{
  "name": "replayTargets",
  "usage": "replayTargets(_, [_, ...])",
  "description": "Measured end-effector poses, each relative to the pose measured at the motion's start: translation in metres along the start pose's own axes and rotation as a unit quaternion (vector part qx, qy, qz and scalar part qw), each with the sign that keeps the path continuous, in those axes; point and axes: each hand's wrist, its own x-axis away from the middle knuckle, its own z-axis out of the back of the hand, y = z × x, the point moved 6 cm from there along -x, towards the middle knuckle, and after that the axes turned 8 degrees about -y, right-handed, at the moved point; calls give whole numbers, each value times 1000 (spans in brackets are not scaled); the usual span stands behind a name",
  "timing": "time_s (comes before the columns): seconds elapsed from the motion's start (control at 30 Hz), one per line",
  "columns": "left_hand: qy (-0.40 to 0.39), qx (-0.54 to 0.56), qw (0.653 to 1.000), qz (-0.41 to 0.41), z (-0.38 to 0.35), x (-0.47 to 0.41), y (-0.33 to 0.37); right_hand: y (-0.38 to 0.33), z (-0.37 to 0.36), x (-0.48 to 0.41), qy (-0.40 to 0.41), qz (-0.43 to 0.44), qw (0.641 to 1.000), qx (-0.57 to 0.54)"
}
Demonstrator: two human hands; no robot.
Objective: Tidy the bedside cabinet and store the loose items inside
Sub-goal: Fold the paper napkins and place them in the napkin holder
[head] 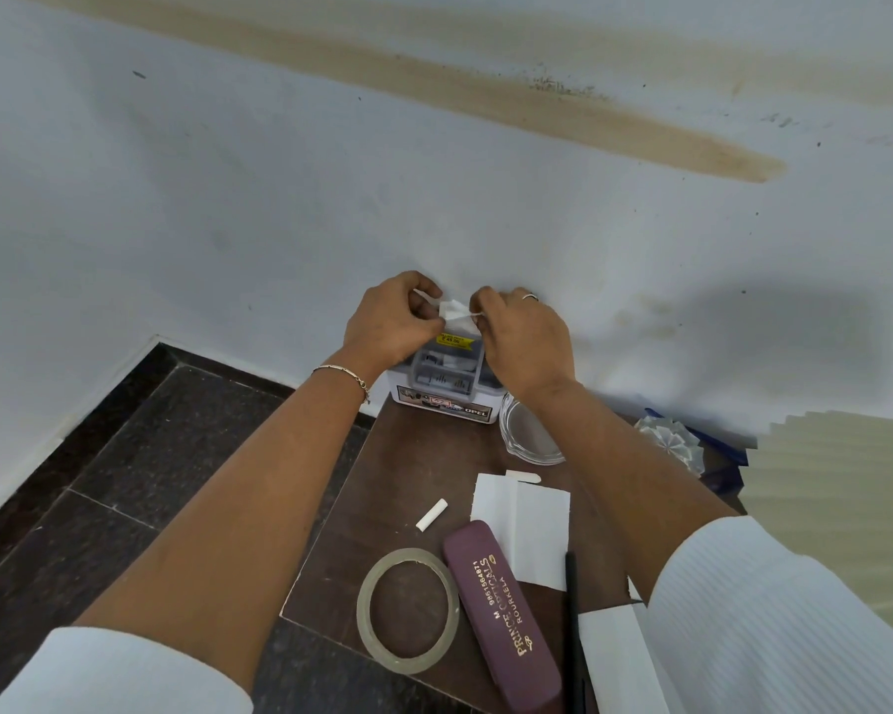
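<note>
Pinching a small white paper piece [455,314] between left hand [387,322] and right hand [527,342], with both grips narrow on its edges.
Held just above the white drawer box [444,399] at the far edge of the brown cabinet top [413,471], by the wall. Lying loose nearer: tape roll [408,610] at near left, maroon spectacle case [496,610] touching its right side, black pen [572,610] further right, white stick [431,514], white sheet [527,528], glass dish [532,430] right of the box.
</note>
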Motion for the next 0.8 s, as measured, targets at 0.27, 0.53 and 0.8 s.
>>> replayTargets(0.27, [40, 13, 999, -3, 2, 6, 0, 5, -7, 3, 12, 0, 999, -31])
replayTargets(0.53, [66, 55, 996, 11, 1, 40, 15, 15, 15, 49, 31, -98, 975, -197])
replayTargets(0.8, [71, 60, 985, 145, -15, 120, 31, 9, 34, 141, 32, -152, 955, -254])
